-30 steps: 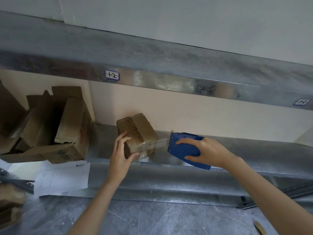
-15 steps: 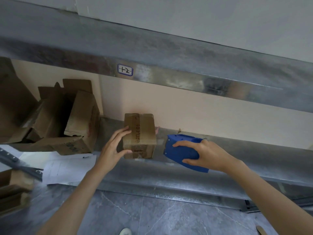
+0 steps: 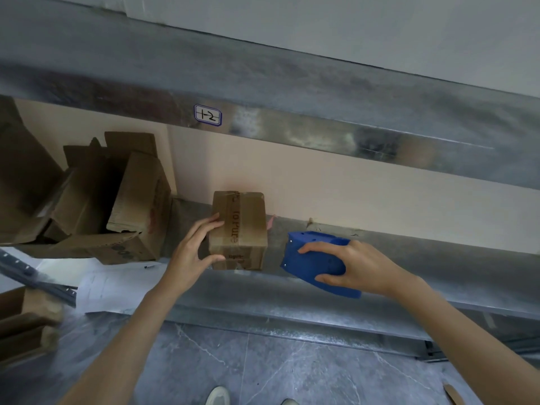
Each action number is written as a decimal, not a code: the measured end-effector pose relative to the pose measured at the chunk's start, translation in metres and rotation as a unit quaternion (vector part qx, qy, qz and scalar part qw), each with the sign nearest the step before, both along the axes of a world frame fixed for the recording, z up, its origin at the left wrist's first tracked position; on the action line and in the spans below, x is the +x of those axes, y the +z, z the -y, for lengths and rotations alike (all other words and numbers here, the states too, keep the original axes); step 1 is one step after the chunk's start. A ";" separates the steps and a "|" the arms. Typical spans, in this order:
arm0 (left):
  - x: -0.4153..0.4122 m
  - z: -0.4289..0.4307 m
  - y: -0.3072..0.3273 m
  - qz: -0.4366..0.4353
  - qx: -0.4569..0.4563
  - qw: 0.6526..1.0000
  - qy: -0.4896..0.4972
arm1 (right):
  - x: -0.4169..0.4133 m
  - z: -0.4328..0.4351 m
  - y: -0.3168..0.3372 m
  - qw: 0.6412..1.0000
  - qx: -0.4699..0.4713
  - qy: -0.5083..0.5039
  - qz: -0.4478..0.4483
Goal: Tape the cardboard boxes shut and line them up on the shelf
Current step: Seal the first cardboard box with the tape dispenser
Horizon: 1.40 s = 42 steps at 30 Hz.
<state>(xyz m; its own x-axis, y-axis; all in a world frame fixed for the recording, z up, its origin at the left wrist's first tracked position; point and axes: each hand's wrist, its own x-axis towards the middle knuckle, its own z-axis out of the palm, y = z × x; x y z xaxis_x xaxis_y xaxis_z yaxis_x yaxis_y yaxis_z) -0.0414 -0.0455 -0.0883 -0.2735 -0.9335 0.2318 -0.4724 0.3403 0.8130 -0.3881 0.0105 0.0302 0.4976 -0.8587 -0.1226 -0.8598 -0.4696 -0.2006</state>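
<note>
Taped box [image 3: 238,229] on shelf [image 3: 409,267] against far wall [image 3: 350,194]; left hand [image 3: 193,252] clasps its left edge; right hand [image 3: 359,267] wrapped round blue dispenser [image 3: 312,258] just right; looks light, stiff; grip opposite sides, not taped seam

Dim, flat light is filling the frame with no hard shadows; pale glare is smearing along the upper shelf edge [image 3: 306,133] at centre; darkness is pooling inside the open boxes [image 3: 87,185] at left; wide-angle distortion is bending straight lines; the lower-left corner is blurring.
</note>
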 end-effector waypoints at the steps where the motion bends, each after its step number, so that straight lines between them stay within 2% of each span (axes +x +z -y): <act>1: 0.000 0.000 0.000 0.001 0.001 1.000 0.000 | 0.000 0.002 -0.002 1.000 -0.002 0.000 -0.004; 11: -0.001 -0.002 0.001 -0.023 0.018 1.000 0.004 | 0.020 0.020 -0.017 0.999 -0.039 -0.009 -0.037; 19: -0.007 -0.004 0.000 -0.043 0.025 0.999 0.013 | 0.056 0.008 -0.046 0.986 -0.132 -0.050 -0.084; 25: -0.010 -0.005 0.002 -0.048 0.021 0.999 0.015 | 0.062 0.023 -0.061 0.981 -0.179 -0.063 -0.037; 29: -0.011 -0.006 0.003 -0.024 0.011 0.999 0.029 | 0.059 0.039 -0.071 0.984 -0.136 -0.118 -0.009; 32: -0.013 -0.007 0.002 -0.020 0.005 0.999 0.043 | 0.045 0.050 -0.078 0.982 -0.030 -0.181 0.048; 35: -0.016 -0.008 0.000 -0.028 -0.002 0.998 0.049 | 0.035 0.059 -0.088 0.975 0.036 -0.205 0.083; 42: -0.024 -0.010 -0.001 -0.056 -0.003 0.996 0.064 | 0.035 0.078 -0.114 0.966 0.069 -0.236 0.077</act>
